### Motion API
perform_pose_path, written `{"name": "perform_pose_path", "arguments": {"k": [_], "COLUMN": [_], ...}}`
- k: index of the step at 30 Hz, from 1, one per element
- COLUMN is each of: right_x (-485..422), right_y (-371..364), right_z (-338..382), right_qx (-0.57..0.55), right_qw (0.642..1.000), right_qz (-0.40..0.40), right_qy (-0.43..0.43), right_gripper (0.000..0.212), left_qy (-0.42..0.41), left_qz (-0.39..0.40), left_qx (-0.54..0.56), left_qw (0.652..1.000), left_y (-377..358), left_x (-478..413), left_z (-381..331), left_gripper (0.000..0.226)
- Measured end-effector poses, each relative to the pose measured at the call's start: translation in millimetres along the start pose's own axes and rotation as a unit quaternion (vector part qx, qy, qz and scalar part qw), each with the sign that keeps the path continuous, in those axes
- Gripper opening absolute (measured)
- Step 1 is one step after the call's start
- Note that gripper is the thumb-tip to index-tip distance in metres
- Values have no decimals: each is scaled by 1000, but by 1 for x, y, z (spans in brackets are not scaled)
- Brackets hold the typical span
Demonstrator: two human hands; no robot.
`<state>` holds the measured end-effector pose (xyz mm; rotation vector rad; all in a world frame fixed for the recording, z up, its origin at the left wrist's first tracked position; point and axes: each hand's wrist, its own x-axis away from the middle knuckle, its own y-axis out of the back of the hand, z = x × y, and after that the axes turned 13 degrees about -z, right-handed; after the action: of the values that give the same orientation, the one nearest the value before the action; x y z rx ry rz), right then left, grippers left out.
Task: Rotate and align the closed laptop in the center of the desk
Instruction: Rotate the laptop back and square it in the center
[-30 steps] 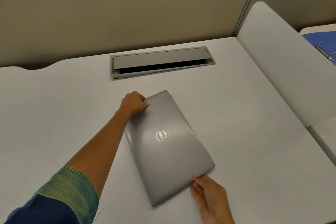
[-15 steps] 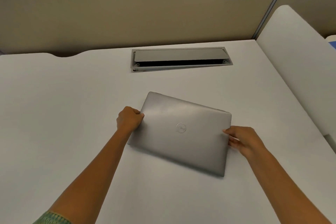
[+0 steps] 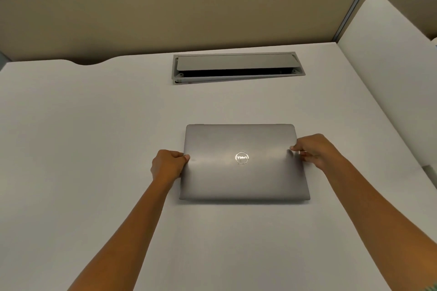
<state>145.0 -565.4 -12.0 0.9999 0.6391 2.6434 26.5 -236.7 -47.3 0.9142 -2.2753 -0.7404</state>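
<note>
Laptop (image 3: 243, 163) lies closed mid-desk (image 3: 94, 149), near the cable tray (image 3: 237, 67), left hand (image 3: 168, 165) and right hand (image 3: 314, 150) each pinching a side edge; final squaring calls for small, even nudges, then release.

Laptop (image 3: 243, 179) lid: smooth grey metal, soft sheen. Desk (image 3: 82, 149): matt white laminate.

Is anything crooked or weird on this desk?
The laptop sits straight, held at its sides by the left hand and right hand. One odd thing: the flap of the cable box behind it is tipped open, showing a dark gap.
</note>
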Motion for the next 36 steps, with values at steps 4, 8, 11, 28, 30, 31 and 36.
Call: {"name": "perform_pose_path", "arguments": {"k": [4,8,11,28,30,31,36], "right_x": [-4,-6,-3,-2,-3,-3,-1], "right_y": [-3,-8,-10,-9,-9,-9,-7], "right_z": [-2,-5,-7,-27,-27,-28,-29], "right_qx": [25,71,95,64,57,56,53], "right_qw": [1000,996,991,986,987,988,990], "right_qz": [-10,-45,-61,-115,-112,-110,-91], "right_qy": [17,40,66,107,101,97,95], "right_gripper": [27,30,14,31,31,31,29], "left_qy": [3,3,-7,-6,-3,-1,4], "left_qz": [-5,-6,-10,-8,-3,-1,-1], "left_qx": [-3,-11,-16,-17,-12,-8,-3], "left_qw": [1000,1000,1000,1000,1000,1000,1000], "left_y": [2,0,-1,-3,-1,-1,1], "left_x": [3,7,9,10,10,9,14], "left_z": [2,8,8,14,14,14,15], "left_gripper": [10,13,13,21,20,20,26]}}
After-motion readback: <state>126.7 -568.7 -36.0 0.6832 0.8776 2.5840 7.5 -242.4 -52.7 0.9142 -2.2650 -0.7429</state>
